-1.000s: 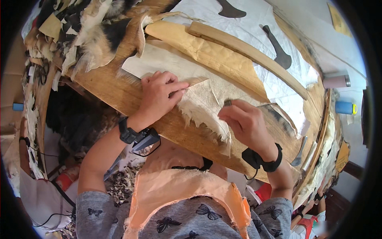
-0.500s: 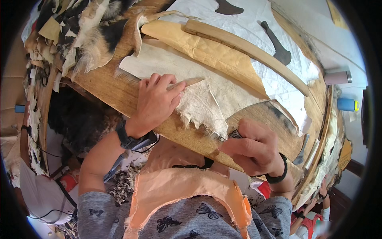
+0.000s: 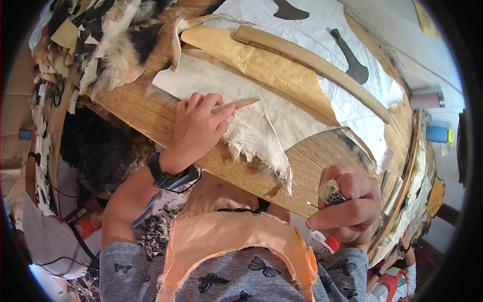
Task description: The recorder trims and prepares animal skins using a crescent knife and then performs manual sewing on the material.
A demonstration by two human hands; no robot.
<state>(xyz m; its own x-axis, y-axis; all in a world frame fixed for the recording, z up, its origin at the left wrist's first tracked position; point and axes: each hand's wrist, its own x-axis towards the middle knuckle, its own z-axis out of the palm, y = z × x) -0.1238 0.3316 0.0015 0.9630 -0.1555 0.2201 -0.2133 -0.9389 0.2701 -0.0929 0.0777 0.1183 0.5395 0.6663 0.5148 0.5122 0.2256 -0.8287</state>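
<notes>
A pale piece of fur hide (image 3: 264, 80) lies skin side up on the wooden table, one flap (image 3: 254, 133) folded toward me with ragged, furry edges. My left hand (image 3: 201, 123) grips the fold, thumb and fingers closed on the hide. Off to the right of the flap's tip, above the table's near edge, my right hand (image 3: 352, 204) is closed around a thin needle (image 3: 313, 205) that pokes out past the fingers. A dimpled metal thimble (image 3: 335, 199) with a pale band sits on one of its fingers. Any thread is too fine to make out.
Brown paper (image 3: 261, 60) and a curved wooden strip (image 3: 312, 63) lie beyond the hide. Two dark blades (image 3: 350, 60) rest on white sheeting. Fur scraps (image 3: 115, 60) pile up far left. Thread spools (image 3: 437, 134) stand at right. Other people are at both lower sides.
My right hand has moved right and slightly toward me, away from the flap's tip, and the needle now shows. The tip hangs a little lower. My left hand stays put.
</notes>
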